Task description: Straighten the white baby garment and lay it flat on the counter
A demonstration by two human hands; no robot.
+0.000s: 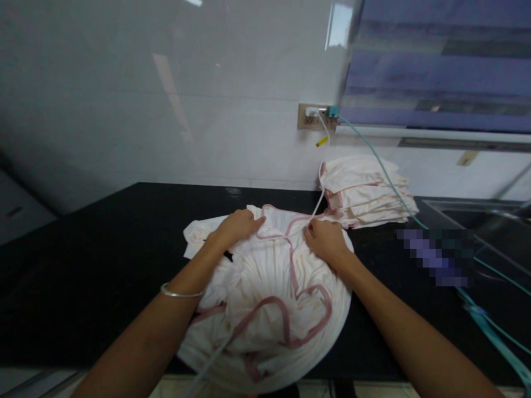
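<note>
A white garment with pink trim lies crumpled on the black counter in front of me. My left hand rests on its far left part, fingers closed on the cloth near the pink edge. My right hand pinches the cloth and trim on its far right part. A silver bangle sits on my left wrist. The two hands are about a hand's width apart.
A stack of folded white and pink garments lies at the back against the tiled wall. A wall socket holds a white cable and a teal cable that runs across the counter's right side. A sink is at the right.
</note>
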